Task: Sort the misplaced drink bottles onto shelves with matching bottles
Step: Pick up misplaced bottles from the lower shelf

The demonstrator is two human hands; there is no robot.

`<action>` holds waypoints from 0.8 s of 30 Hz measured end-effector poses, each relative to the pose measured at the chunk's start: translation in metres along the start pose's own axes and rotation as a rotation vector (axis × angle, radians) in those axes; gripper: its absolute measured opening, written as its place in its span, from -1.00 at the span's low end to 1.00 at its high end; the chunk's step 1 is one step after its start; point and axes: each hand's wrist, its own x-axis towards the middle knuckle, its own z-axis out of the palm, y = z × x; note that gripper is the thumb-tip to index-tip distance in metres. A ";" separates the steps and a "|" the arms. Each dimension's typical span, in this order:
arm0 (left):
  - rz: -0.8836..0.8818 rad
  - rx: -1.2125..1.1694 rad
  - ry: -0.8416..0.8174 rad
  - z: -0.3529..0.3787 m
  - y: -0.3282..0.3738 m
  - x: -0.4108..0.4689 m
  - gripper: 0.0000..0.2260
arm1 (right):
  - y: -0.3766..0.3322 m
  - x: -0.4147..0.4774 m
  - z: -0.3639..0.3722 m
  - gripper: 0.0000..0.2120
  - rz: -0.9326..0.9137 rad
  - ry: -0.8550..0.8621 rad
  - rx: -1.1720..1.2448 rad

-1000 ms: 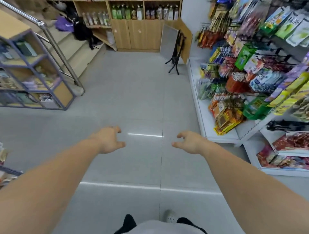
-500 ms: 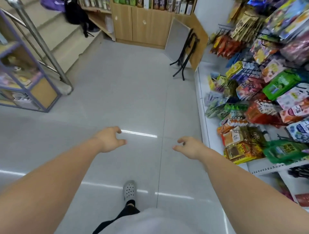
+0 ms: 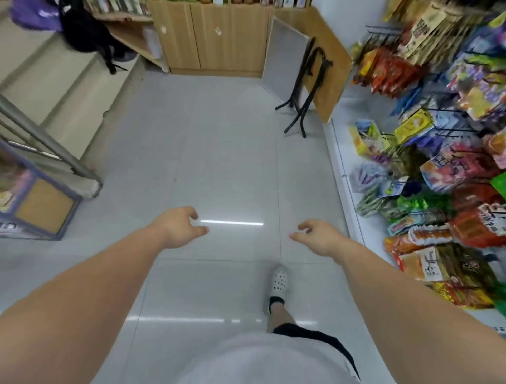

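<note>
In the head view, your left hand [image 3: 178, 227] and right hand [image 3: 319, 237] hung out in front of you over the grey floor [image 3: 219, 153], both empty, fingers loosely curled and gripping nothing. That suited the moment, as far as I could judge: you were mid-stride, one white clog [image 3: 279, 281] forward, with no bottle within reach and so nothing to carry.

The drink bottles [image 3: 273, 2] showed only as a cut-off row at the very top edge, standing on the shelf above the wooden cabinet [image 3: 213, 38] at the far end of the aisle; which ones were misplaced could not be told from there. A folded table [image 3: 290, 54] leaned against the cabinet's side, its legs jutting toward your path. The snack rack [image 3: 438, 164] ran close along your right arm, so you likely needed to keep that elbow in. Sorting looked not yet begun.
</note>
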 end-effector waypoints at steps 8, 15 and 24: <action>-0.061 0.072 -0.073 -0.093 0.065 0.169 -0.42 | -0.077 0.181 -0.112 -0.40 -0.039 -0.109 -0.173; -0.092 0.040 -0.045 -0.179 0.086 0.296 -0.44 | -0.175 0.316 -0.193 -0.38 -0.092 -0.145 -0.265; -0.053 -0.066 -0.061 -0.308 0.061 0.515 -0.46 | -0.326 0.503 -0.250 -0.38 -0.034 -0.126 -0.296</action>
